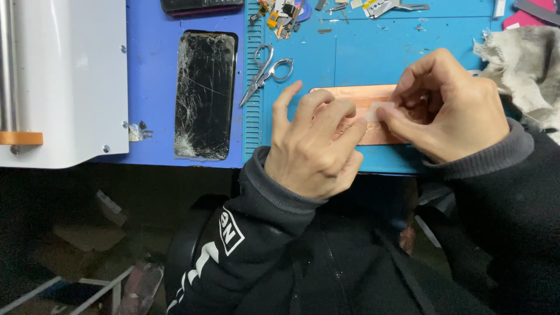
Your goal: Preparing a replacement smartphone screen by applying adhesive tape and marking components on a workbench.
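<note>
A copper-coloured flat panel [356, 93] lies on the blue work mat [373, 52] near the front edge. My left hand [312, 146] rests over its left part, fingers curled and pressing down on it. My right hand [449, 108] pinches a small pale strip [380, 111] between thumb and fingers, right above the panel. Most of the panel is hidden under both hands.
A black phone screen with shattered glass [204, 96] lies to the left. Small silver scissors [265, 71] sit beside it. A white machine [64, 81] fills the left. A crumpled grey cloth [522, 64] lies at right. Small tools and parts [286, 14] line the far edge.
</note>
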